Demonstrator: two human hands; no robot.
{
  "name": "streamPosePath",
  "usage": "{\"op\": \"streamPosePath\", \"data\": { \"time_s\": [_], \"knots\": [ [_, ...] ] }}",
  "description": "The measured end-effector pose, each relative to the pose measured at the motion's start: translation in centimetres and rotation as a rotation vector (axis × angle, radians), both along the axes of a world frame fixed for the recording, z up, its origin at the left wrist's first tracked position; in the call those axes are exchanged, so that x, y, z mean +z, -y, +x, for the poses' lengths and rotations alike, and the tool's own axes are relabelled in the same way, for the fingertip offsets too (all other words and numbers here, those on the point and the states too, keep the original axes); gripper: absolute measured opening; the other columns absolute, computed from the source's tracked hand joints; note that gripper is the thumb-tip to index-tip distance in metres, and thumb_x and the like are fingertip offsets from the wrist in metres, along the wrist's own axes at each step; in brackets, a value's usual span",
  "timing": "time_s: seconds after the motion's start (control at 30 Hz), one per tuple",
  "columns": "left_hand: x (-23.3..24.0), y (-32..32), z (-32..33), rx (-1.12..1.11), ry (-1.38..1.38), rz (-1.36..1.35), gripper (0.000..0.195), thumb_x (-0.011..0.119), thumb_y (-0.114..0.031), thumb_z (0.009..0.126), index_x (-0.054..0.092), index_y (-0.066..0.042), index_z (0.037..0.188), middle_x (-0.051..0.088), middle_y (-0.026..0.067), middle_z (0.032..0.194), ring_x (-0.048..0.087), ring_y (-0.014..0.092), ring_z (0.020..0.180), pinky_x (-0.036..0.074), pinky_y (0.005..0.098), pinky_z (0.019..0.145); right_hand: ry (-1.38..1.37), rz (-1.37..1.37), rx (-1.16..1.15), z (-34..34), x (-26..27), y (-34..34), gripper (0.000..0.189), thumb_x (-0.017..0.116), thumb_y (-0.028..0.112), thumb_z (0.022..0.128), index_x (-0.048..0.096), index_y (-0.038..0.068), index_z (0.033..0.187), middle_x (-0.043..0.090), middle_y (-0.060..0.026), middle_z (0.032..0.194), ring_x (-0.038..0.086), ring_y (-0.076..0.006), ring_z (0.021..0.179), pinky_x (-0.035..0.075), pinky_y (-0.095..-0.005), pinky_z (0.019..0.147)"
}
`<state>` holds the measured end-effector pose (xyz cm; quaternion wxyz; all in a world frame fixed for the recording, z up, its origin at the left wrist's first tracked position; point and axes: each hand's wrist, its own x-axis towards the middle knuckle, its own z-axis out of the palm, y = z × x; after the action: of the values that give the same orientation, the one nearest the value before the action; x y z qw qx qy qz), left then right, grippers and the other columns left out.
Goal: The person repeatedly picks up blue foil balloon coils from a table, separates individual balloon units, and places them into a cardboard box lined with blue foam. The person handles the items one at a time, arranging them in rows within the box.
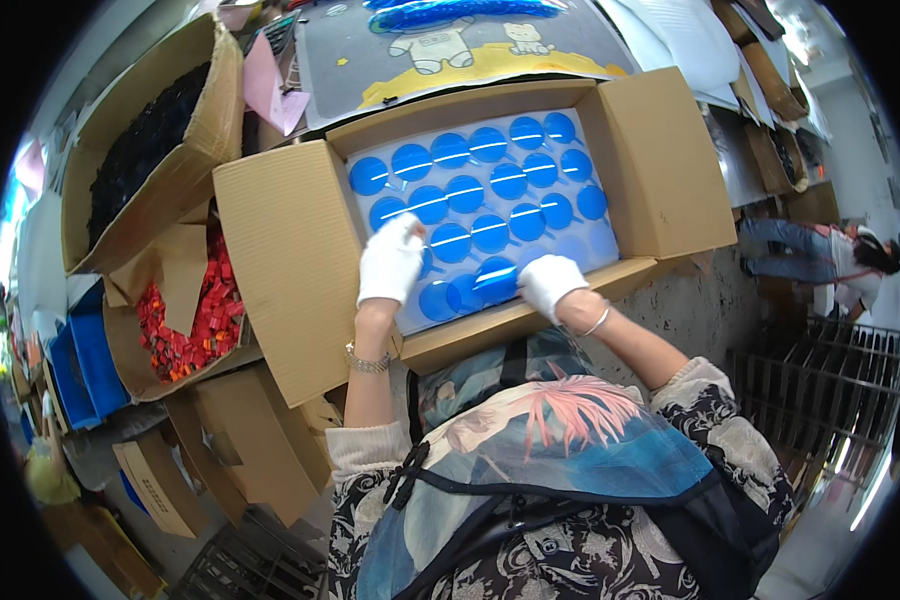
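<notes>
An open cardboard box (487, 319) lies before me. Inside, several round blue plastic discs (490, 233) with small tabs are laid in rows on a whitish translucent sheet (390, 161). My left hand (391, 259), in a white glove, is over the left side of the rows, close to the discs there; its fingertips are partly hidden, so a grip cannot be made out. My right hand (551, 286), also gloved in white, is at the near edge of the box. Its fingers pinch a shiny, blurred blue disc (496, 279) above the others. Near the right hand, paler discs (572, 251) show faintly.
Box flaps spread left (285, 262) and right (664, 165). Leftward stand a carton of dark parts (150, 142), a carton of red pieces (187, 322) and a blue bin (90, 360). A printed mat (450, 52) lies beyond. Another person (832, 255) and a metal rack (817, 382) are at right.
</notes>
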<state>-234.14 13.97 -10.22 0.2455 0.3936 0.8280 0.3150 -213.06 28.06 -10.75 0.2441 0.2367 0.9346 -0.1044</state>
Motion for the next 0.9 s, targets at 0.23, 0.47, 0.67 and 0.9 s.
{"op": "streamPosePath", "data": {
  "time_s": [0.23,0.47,0.67,0.9],
  "knots": [
    [-2.9,-0.1,7.0,-0.304,-0.314,-0.476,0.058,0.087,-0.028,0.066,0.059,-0.005,0.111,0.064,0.0161,0.105,0.067,0.032,0.095,0.054,0.0444,0.080,0.195,0.195,-0.113,6.2,2.5,-7.6,0.021,0.062,0.023,0.087,0.076,0.006,0.086,0.072,-0.0181,0.086,0.071,-0.0355,0.080,0.057,-0.0432,0.071],
    [-5.3,0.4,7.3,-0.284,-0.451,-0.384,0.023,0.067,-0.013,0.078,0.062,-0.010,0.100,0.065,0.0101,0.093,0.067,0.028,0.085,0.052,0.0440,0.072,-0.012,-0.294,-0.040,0.3,7.7,-15.4,0.031,0.056,0.034,0.091,0.071,0.013,0.108,0.070,-0.0128,0.111,0.065,-0.0326,0.103,0.050,-0.0403,0.090],
    [-1.8,-1.1,7.3,-0.351,-0.416,-0.566,0.030,0.074,-0.019,0.074,0.065,-0.010,0.101,0.066,0.0123,0.092,0.067,0.030,0.084,0.052,0.0443,0.070,-0.570,0.136,-0.141,-11.4,7.7,-34.5,0.024,0.054,0.027,0.088,0.072,0.012,0.094,0.070,-0.0161,0.097,0.065,-0.0363,0.090,0.051,-0.0436,0.082],
    [-1.9,-9.1,11.8,-0.444,-0.281,-0.424,0.051,0.085,-0.039,0.064,0.061,-0.009,0.098,0.063,0.0099,0.087,0.067,0.027,0.079,0.051,0.0408,0.064,-0.428,0.519,-0.293,-29.1,2.3,-53.3,0.039,0.060,0.040,0.085,0.075,0.007,0.099,0.069,-0.0201,0.107,0.065,-0.0367,0.102,0.050,-0.0419,0.090]
  ]
}}
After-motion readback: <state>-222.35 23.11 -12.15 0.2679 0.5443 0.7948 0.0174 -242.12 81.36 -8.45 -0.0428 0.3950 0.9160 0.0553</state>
